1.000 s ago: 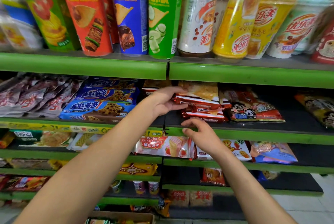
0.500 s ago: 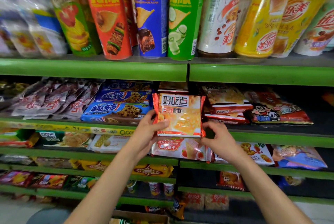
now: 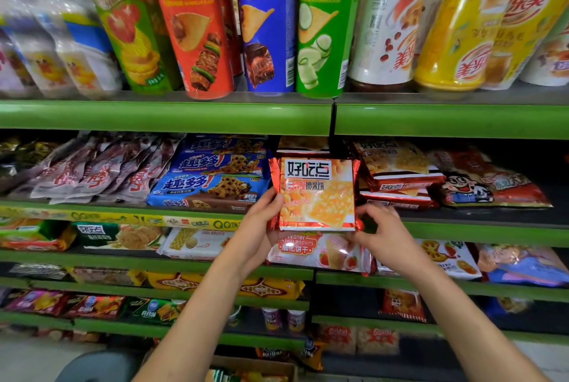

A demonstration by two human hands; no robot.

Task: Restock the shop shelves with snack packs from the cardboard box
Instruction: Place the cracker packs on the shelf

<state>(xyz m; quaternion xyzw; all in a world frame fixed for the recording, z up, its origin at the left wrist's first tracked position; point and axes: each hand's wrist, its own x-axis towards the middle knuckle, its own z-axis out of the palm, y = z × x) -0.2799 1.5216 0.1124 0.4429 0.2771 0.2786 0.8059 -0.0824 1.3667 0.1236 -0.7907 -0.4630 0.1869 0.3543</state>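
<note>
Both hands, L (image 3: pixel 261 227) & R (image 3: pixel 385 235), grip red snack pack (image 3: pixel 317 193) upright.

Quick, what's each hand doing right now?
Left hand: grips the orange biscuit pack by its left edge.
Right hand: pinches the pack's lower right corner.

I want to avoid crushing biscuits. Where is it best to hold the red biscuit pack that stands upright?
Probably by its crimped side seams near the bottom, from both sides, as the left hand and right hand hold the red biscuit pack: the flat face covers biscuits.

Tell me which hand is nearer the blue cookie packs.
Left. The left hand grips the red snack pack just right of the blue cookie packs; the right hand is beyond that pack.
</note>
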